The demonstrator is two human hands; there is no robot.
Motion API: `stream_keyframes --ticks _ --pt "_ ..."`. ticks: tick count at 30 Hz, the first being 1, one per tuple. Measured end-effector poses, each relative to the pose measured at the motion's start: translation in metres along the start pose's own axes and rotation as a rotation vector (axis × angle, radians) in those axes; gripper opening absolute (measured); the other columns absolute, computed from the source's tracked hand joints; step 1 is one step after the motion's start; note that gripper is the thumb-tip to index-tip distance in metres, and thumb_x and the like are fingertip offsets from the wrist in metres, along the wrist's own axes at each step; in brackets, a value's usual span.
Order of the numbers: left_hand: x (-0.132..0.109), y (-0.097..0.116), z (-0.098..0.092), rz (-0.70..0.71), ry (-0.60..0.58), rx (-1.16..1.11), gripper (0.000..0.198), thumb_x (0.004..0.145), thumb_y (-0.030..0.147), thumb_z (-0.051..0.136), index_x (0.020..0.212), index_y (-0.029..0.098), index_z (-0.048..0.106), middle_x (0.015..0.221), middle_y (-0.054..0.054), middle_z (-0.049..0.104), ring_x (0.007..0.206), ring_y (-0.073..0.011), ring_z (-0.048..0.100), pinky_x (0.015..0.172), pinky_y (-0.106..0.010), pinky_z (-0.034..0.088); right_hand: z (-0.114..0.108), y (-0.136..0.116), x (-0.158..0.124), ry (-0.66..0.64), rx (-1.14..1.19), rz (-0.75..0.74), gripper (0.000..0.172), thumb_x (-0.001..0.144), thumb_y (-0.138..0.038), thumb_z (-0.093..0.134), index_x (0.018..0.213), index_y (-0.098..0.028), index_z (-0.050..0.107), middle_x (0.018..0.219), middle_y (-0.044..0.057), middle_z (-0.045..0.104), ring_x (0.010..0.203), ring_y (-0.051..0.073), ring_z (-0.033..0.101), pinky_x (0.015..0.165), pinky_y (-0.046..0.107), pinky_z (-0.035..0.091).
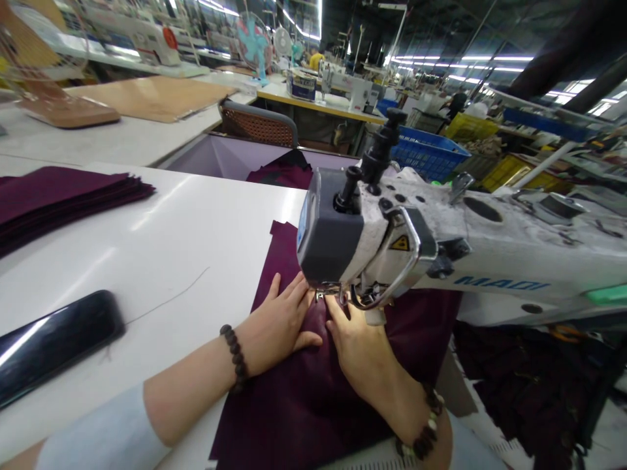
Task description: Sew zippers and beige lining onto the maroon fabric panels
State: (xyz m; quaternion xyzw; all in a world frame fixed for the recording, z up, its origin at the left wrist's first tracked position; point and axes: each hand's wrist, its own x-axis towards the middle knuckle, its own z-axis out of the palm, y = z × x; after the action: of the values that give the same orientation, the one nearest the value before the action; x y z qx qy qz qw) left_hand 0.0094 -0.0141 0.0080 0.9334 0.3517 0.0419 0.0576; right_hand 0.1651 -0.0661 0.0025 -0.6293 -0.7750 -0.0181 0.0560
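Note:
A dark maroon fabric piece (304, 398) lies on the white table (196, 228) under the head of a white sewing machine (392, 241). My left hand (277, 323) rests flat on the fabric, fingers stretched toward the presser foot (326, 294). My right hand (360, 343) lies flat beside it, fingertips right at the needle area. Both wrists wear bead bracelets.
A stack of maroon fabric pieces (59, 199) sits at the table's left. A black phone (53, 343) lies at the near left. Behind stand a woven-back chair (257, 124), a blue basket (426, 153), other sewing stations and fans.

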Motion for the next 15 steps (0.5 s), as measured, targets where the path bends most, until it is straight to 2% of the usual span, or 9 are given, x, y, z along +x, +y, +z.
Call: stream_keyframes --ticks 5,8,11,13,15 --pt "0.000 -0.004 0.010 0.025 0.101 0.043 0.061 0.083 0.053 0.046 0.124 0.008 0.044 0.126 -0.020 0.046 0.122 -0.0338 0.035 0.100 -0.057 0.021 -0.016 0.014 0.000 -0.064 0.044 0.001 0.035 0.090 -0.023 0.040 0.123 -0.019 0.048 0.128 0.010 0.047 0.122 0.027 0.035 0.101 0.056 0.023" --pt "-0.006 -0.008 0.019 0.036 0.146 0.072 0.061 0.086 0.055 0.037 0.121 0.007 0.048 0.127 -0.021 0.045 0.123 -0.0340 0.035 0.101 -0.056 0.022 -0.025 0.044 -0.014 -0.066 -0.085 0.190 0.041 0.089 -0.024 0.042 0.127 -0.010 0.044 0.135 0.015 0.037 0.125 0.031 0.030 0.099 0.062 0.019" --pt "-0.022 -0.014 0.029 0.053 0.210 0.119 0.065 0.088 0.057 0.028 0.124 0.005 0.046 0.129 -0.021 0.045 0.123 -0.0343 0.035 0.100 -0.056 0.023 -0.029 0.077 -0.038 -0.116 -0.143 0.356 0.047 0.089 -0.027 0.042 0.127 0.000 0.042 0.134 0.021 0.036 0.121 0.031 0.037 0.099 0.052 0.029" --pt "-0.037 -0.017 0.034 0.071 0.255 0.151 0.065 0.089 0.055 0.026 0.129 0.006 0.040 0.133 -0.019 0.041 0.125 -0.0327 0.034 0.102 -0.054 0.022 -0.029 0.089 -0.056 -0.137 -0.075 0.357 0.043 0.090 -0.025 0.040 0.125 0.000 0.045 0.126 0.020 0.046 0.115 0.026 0.044 0.097 0.039 0.037" --pt "-0.054 -0.020 0.036 0.060 0.283 0.139 0.065 0.087 0.058 0.029 0.132 0.014 0.038 0.137 -0.012 0.038 0.125 -0.0293 0.035 0.105 -0.048 0.021 -0.029 0.089 -0.071 -0.115 -0.014 0.330 0.039 0.089 -0.022 0.041 0.123 -0.004 0.049 0.115 0.016 0.053 0.106 0.024 0.048 0.094 0.037 0.041"
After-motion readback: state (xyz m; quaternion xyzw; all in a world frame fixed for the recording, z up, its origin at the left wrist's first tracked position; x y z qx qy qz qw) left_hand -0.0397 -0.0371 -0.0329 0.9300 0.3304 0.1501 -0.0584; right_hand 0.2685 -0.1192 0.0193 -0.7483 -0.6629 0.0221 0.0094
